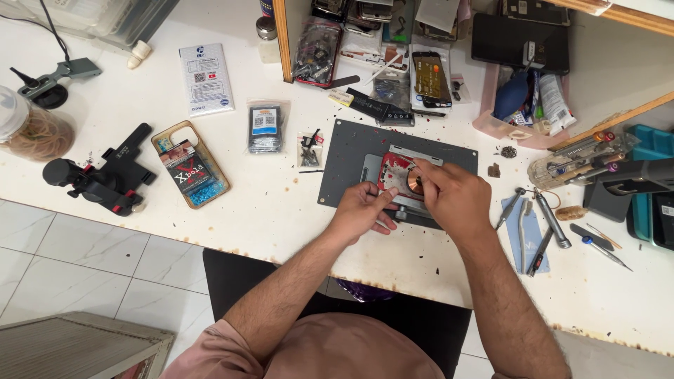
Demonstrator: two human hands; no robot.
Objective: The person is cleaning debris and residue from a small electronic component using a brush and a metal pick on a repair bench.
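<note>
An opened phone [395, 174] with a red frame and a copper-coloured coil lies clamped on a dark grey work mat [351, 151]. My left hand [363, 208] rests at its lower left edge, thumb pressed against the frame. My right hand [449, 194] hovers over the phone's right side, fingertips pinched at the coil area. Whether the fingers hold a small part or tool is hidden.
Screwdrivers and tweezers [537, 228] lie on a blue cloth to the right. A phone case [191, 165], a bagged battery [265, 126], a black clamp tool [98, 177] and a jar of rubber bands [28, 126] sit to the left. A pink tray [495, 126] stands behind.
</note>
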